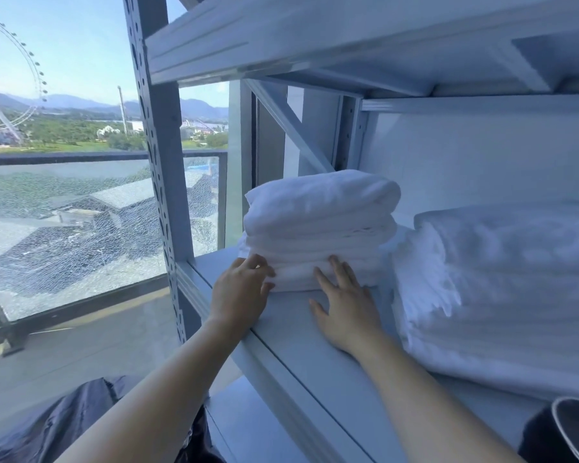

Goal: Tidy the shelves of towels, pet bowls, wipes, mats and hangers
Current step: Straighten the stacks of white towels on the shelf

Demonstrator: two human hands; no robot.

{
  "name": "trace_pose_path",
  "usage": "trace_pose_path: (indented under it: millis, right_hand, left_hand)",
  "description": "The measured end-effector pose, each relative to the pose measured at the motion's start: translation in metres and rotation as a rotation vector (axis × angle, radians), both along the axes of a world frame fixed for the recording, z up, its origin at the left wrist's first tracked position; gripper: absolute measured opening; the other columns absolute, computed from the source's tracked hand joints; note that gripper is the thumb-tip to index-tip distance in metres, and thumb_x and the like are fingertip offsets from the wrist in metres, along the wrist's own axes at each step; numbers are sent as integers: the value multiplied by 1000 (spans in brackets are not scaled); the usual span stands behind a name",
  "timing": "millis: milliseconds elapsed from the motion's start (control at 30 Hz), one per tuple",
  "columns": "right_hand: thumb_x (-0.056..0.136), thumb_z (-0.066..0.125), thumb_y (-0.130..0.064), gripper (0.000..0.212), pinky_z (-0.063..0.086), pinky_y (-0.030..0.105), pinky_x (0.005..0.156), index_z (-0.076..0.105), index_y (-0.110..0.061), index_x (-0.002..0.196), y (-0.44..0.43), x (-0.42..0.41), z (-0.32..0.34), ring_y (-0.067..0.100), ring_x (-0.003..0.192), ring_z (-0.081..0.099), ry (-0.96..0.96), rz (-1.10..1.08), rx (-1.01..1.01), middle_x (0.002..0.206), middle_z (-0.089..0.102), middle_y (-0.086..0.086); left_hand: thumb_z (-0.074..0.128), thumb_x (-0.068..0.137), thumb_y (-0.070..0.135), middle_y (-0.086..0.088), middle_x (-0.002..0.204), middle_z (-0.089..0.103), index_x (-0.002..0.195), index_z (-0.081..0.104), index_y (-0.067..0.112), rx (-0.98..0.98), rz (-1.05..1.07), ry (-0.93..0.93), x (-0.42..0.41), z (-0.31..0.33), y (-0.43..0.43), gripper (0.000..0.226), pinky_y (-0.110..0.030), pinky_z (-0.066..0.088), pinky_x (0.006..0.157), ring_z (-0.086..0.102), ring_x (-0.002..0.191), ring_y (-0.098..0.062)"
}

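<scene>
A white-painted metal rack [157, 162] with punched uprights fills the view; its shelf [315, 345] is a smooth, flat board with a raised front lip. To the left, beyond the rack, a glass panel [81, 228] is crazed all over with fine cracks. A dark, glossy, crumpled bag [64, 429] lies at the lower left.

On the right of the shelf sits a large, soft pile [498, 279] of white cloth, loosely folded with a fluffy edge. Just beside it, at the shelf's left end, stands a stack [318, 225] of white terry towels, folded into rounded slabs and leaning slightly.

The right hand [346, 309] is spread, fingers straight and apart, tips touching the stack's bottom front edge, palm over the shelf. The left hand [239, 292] has bent fingers set against the stack's lower left corner; whether they pinch the cloth cannot be told.

A round bowl [575, 429], dark outside with a shiny metal rim, shows partly at the lower right.
</scene>
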State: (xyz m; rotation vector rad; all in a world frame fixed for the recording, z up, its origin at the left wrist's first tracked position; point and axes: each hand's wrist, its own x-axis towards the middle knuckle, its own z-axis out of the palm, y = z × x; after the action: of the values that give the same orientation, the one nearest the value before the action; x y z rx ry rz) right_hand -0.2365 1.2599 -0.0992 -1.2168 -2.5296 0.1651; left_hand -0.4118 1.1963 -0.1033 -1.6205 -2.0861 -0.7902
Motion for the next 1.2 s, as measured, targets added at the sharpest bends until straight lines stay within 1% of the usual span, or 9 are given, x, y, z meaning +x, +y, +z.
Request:
trace_pose_path:
  millis: [133,300,467,600,733,833,967,1100,1200]
  right_hand:
    - [98,35,-40,58,8,47,117,11,-28,149,-1,0,2,16,145,-11,2,-5,-29,157,-16,-7]
    - [97,34,-39,55,10,48,117,18,-28,148,-4,0,2,19,145,-7,38,-55,1,158,-9,-4]
    - [98,32,-36,51,17,43,115,22,-27,148,-11,-4,4,24,145,0,86,-147,-1,158,-4,4]
    - [98,33,-35,53,25,39,113,20,-25,148,-11,-6,1,25,145,3,120,-134,-27,158,-5,7]
    - [98,35,-36,55,22,35,114,17,-26,149,-6,-5,1,22,146,0,139,-90,-92,158,-9,6]
    - [98,36,-36,57,20,34,114,15,-26,149,0,-3,3,21,146,-3,115,-54,-149,158,-12,7]
    - [98,36,-32,57,16,37,117,12,-24,150,19,-8,6,21,146,-7,67,-56,-201,157,-15,9]
    - [98,35,-27,53,19,38,116,18,-26,148,32,-10,10,22,146,0,128,-83,-242,158,-11,6]
    - [98,35,-28,54,21,36,115,17,-27,149,24,-6,1,20,146,4,169,-100,-167,158,-9,1]
  left_hand:
    - [60,89,29,10,112,58,105,68,24,-10,5,-5,2,3,0,19,-26,35,66,53,104,-18]
    - [61,88,31,12,109,60,103,69,26,-15,-22,45,6,4,-2,18,-26,35,64,55,101,-17]
    - [74,77,27,13,96,65,88,72,28,80,-73,29,3,-6,-5,12,-30,49,57,61,90,-18]
    - [73,77,31,18,114,62,112,65,34,28,-68,-40,1,-6,-6,36,-34,54,70,54,108,-13]
    - [70,81,30,19,117,60,113,66,35,-13,-77,-93,-3,-2,-4,33,-31,50,80,50,114,-10]
    - [69,81,29,14,110,64,109,69,32,-16,-84,-107,-5,2,0,28,-30,47,77,53,109,-15]
    - [62,86,33,17,107,61,112,66,36,-50,-74,-74,3,2,5,26,-26,42,71,49,110,-11]
    - [62,86,28,13,106,63,112,66,33,-37,-107,-41,15,0,13,27,-26,41,67,51,109,-15]
    - [65,84,24,16,104,64,108,68,34,31,-134,-102,14,-7,10,26,-28,47,68,55,106,-14]
